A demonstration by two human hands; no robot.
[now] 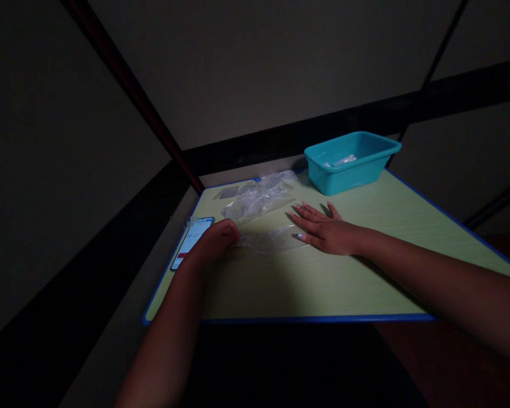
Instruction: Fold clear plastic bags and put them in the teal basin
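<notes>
A clear plastic bag point(274, 240) lies flat on the pale green table point(323, 289), stretched between my two hands. My left hand point(216, 242) is closed, its fingers pinched on the bag's left end. On the bag's right end rests my right hand point(325, 231), palm down with the fingers spread. Behind them is a loose pile of crumpled clear plastic bags point(259, 199).
A turquoise plastic basket point(351, 174) with some clear plastic inside stands at the back right of the table. Near the left edge, partly behind my left wrist, lies a lit phone point(193, 241). A wall rises behind the table.
</notes>
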